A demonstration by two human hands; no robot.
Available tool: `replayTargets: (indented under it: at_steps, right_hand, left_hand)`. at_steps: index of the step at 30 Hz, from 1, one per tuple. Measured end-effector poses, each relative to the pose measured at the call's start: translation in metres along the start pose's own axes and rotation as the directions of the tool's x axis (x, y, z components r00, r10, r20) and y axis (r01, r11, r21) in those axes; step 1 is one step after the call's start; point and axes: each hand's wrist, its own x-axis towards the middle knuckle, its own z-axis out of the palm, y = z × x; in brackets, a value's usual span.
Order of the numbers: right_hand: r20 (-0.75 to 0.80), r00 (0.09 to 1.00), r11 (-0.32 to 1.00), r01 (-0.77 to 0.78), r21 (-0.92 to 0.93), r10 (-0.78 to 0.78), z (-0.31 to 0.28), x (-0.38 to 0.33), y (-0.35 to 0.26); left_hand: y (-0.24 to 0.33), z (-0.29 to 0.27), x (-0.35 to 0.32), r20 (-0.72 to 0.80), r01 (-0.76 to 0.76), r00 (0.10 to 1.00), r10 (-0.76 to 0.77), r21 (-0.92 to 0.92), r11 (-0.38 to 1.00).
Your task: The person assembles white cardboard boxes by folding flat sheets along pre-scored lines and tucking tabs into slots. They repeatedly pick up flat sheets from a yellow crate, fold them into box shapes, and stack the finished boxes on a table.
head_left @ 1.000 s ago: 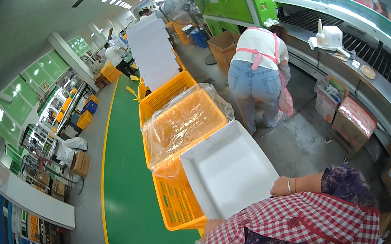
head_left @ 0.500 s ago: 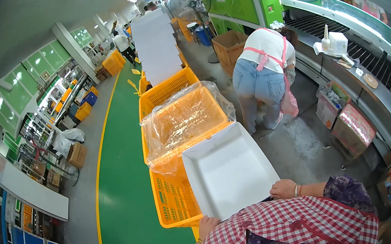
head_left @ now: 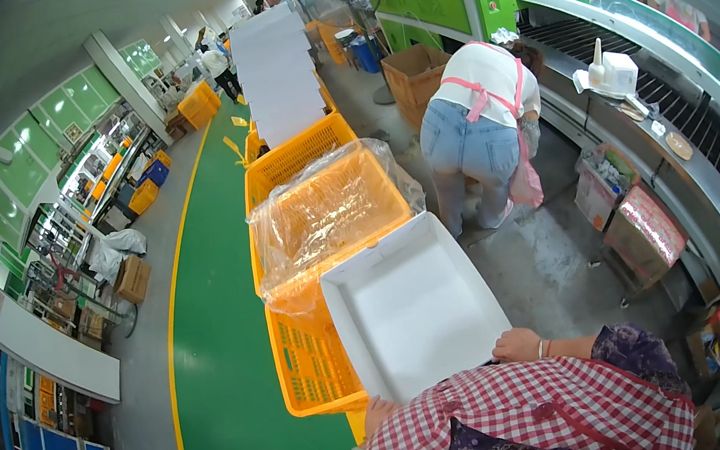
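A white foam tray (head_left: 409, 310) with raised walls lies flat in front of me, over an orange plastic crate (head_left: 311, 370). My right hand (head_left: 517, 346) grips the tray's near right edge. My left hand (head_left: 377, 409) holds its near left corner; only the fingers show above my checked apron. Beyond the tray stands another orange crate (head_left: 339, 209) lined with a clear plastic bag.
Further orange crates and a tall stack of white trays (head_left: 279, 75) run along the green floor lane (head_left: 222, 355). A person in a white top (head_left: 480, 130) bends over at the right beside a conveyor line (head_left: 636, 94). Cardboard boxes (head_left: 413, 79) stand near green machines.
The view has shifted slightly and my head has come closer over the tray. Both hands stay on the tray's near edge. The bending person has barely moved.
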Motion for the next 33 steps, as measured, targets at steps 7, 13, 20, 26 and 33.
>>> replayTargets:
  at_steps: [7,13,20,26,33]
  right_hand:
    - [-0.155,0.987,0.999,0.032,-0.009,-0.033,0.006,0.001,0.005]
    - [-0.257,0.966,0.999,0.038,-0.021,-0.042,0.025,-0.005,0.010]
    - [-0.075,0.997,1.000,0.019,0.024,-0.017,0.038,-0.003,0.024]
    - [-0.002,1.000,1.000,-0.002,-0.031,0.002,0.042,-0.001,0.026]
    - [-0.212,0.975,0.993,0.039,-0.109,-0.062,0.021,0.040,-0.007]
  left_hand:
    - [0.020,-0.043,0.010,-0.183,0.148,0.973,-0.143,0.012,0.989]
    - [0.011,-0.023,-0.001,-0.286,0.115,0.950,-0.128,-0.063,0.991]
    - [-0.007,0.017,-0.005,-0.171,0.107,0.976,-0.137,-0.175,0.979]
    - [0.004,-0.002,-0.002,-0.166,0.148,0.973,-0.160,-0.085,0.985]
    - [0.031,-0.027,0.052,-0.251,0.160,0.949,-0.193,-0.144,0.976]
